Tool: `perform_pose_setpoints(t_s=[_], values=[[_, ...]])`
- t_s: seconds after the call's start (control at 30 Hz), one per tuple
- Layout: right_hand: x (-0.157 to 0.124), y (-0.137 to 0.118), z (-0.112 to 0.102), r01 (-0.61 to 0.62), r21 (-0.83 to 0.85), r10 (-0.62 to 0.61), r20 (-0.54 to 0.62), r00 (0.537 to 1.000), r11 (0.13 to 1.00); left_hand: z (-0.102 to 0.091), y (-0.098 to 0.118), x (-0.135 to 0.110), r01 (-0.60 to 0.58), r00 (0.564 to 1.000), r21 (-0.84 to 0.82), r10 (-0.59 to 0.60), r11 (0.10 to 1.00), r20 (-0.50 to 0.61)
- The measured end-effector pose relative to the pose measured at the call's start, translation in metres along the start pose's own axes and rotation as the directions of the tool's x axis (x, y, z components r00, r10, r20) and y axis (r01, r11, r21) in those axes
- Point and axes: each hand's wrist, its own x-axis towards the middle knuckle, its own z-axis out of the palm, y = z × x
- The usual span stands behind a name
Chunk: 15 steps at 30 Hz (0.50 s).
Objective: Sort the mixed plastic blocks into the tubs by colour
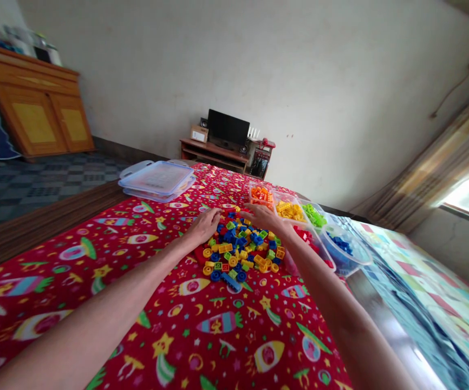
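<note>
A red cloth printed with rockets and stars (pixel 177 336) is spread nearest, and on it a loose pile of small blue, yellow, green and red plastic bricks (pixel 240 252) is heaped between the two hands. A long blue plastic brick (pixel 231 281) is seen at the pile's near edge. The bare left hand (pixel 207 224) is placed at the pile's far left edge, fingers bent; whether anything is gripped cannot be made out. The bare right hand (pixel 264 215) is held at the far right part of the pile, fingers stretched leftward; its grip is likewise unclear. To the right of the pile, red bricks (pixel 304 236), orange bricks (pixel 261 194), yellow bricks (pixel 290 211) and green bricks (pixel 314 215) are kept apart by colour in clear plastic containers (pixel 324 255); blue bricks (pixel 340 243) are held in a round clear plastic bowl (pixel 343 267). Flat clear plastic lids with blue edging (pixel 157 177) are stacked farther left. Beyond, a black flat monitor (pixel 228 129) is stood on a brown wooden desk (pixel 218 151).
</note>
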Motion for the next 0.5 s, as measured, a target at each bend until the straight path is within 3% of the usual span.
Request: perform_pose_setpoints(t_s=[0.17, 0.3, 0.4, 0.5], values=[[0.018, -0.019, 0.028, -0.020, 0.023, 0.018, 0.103, 0.995, 1.000, 0.004, -0.002, 0.000, 0.034, 0.998, -0.021, -0.035, 0.999, -0.060], [0.010, -0.030, 0.040, 0.013, 0.017, -0.014, 0.082, 0.997, 1.000, 0.006, -0.003, 0.002, 0.059, 0.997, -0.036, -0.060, 0.998, -0.044], [-0.009, -0.037, 0.034, 0.102, 0.008, -0.102, 0.036, 0.994, 0.995, 0.006, -0.002, 0.002, 0.057, 0.998, -0.037, -0.058, 0.998, -0.023], [-0.026, -0.039, 0.016, 0.060, 0.010, -0.060, -0.031, 0.998, 0.998, 0.004, 0.000, 0.001, 0.051, 0.999, -0.041, -0.051, 0.998, -0.001]])
